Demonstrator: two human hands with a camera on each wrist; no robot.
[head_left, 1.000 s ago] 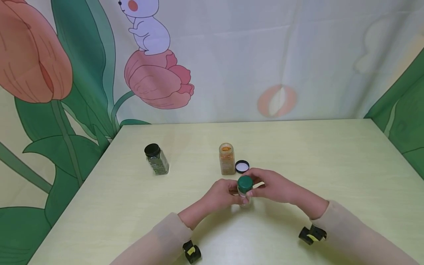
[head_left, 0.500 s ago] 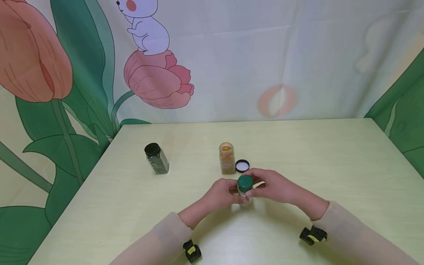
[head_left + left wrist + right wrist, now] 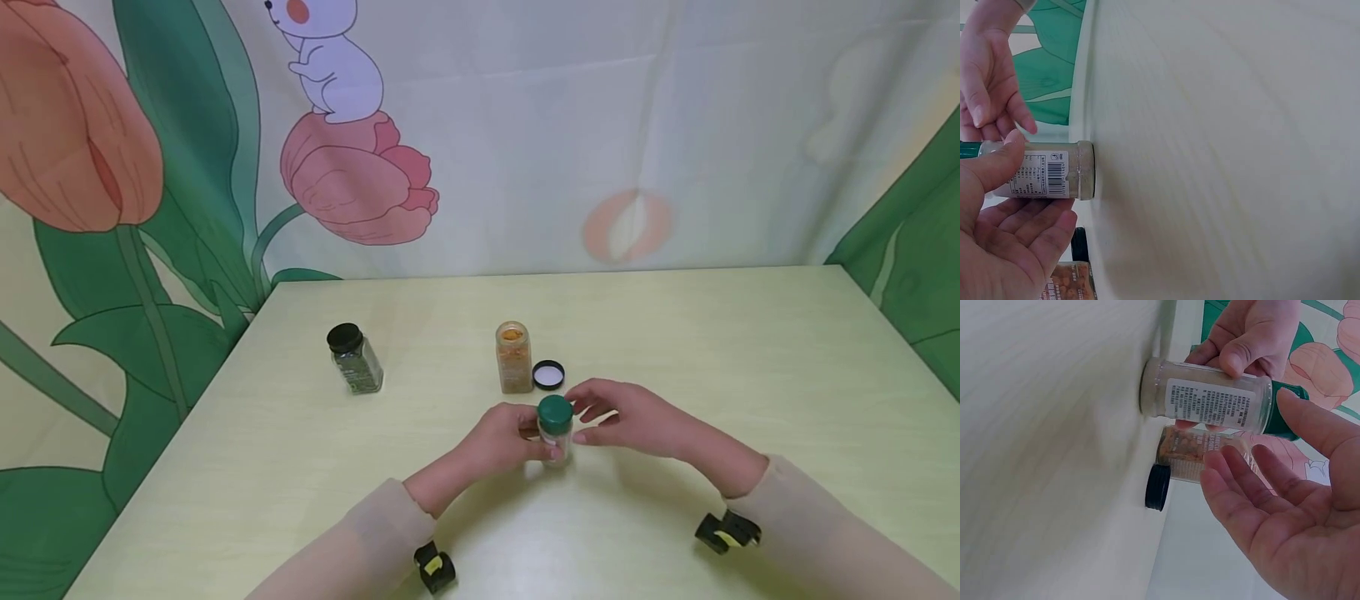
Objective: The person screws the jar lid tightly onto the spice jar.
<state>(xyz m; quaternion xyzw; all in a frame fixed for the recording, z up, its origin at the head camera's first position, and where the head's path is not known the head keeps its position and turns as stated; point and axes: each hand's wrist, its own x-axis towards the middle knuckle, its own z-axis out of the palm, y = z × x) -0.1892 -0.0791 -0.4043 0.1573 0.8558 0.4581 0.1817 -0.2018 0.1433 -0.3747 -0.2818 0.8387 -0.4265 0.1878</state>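
A clear spice jar (image 3: 557,442) with a green cap (image 3: 555,413) stands upright on the table, pale powder inside. My left hand (image 3: 495,440) grips its body from the left, the thumb across the label in the left wrist view. To the right of the jar is my right hand (image 3: 633,419), fingers loosely spread and holding nothing. Its thumb overlaps the cap's edge in the right wrist view. Just behind, an uncapped jar (image 3: 515,362) of orange seasoning stands beside a black lid (image 3: 548,375) whose white lining faces up.
A black-capped jar (image 3: 357,362) of green dried herbs stands at the left on the pale table (image 3: 750,358). A printed cloth (image 3: 510,167) with tulips and a white animal hangs along the table's back edge. Small black wrist cameras sit below both sleeves.
My right hand has let go of the green cap and moved slightly right, its fingers spreading. The left hand still grips the jar in the same place.
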